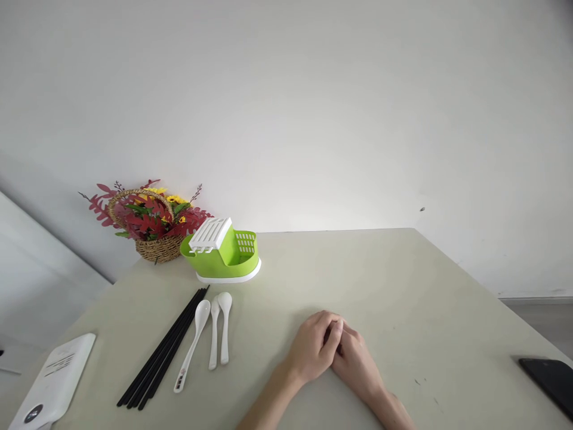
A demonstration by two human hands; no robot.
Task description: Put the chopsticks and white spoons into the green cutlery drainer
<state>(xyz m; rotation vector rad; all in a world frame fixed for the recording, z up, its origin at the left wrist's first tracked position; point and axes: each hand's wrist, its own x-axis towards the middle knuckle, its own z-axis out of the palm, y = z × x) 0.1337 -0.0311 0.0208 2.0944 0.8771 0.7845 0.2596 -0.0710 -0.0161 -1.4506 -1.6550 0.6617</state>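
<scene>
My left hand (314, 346) and my right hand (357, 361) rest clasped together on the table, their fingers closed. The left fingers lie over the right hand, and part of the right fingers is hidden. No object shows in either hand. To their left lie three white spoons, a long-handled spoon (193, 345) and two shorter ones, a middle spoon (213, 334) and a right spoon (224, 328). Beside them is a slanting bundle of black chopsticks (165, 346). Behind stands a green and white utensil holder (219, 254) with slots on top and an open basket section.
A wicker basket (160, 248) of red and yellow artificial flowers stands at the back left by the wall. At the table's left edge lies a white device (58, 376); a black phone (548, 382) lies at the right edge. The pale table (340, 263) meets the wall.
</scene>
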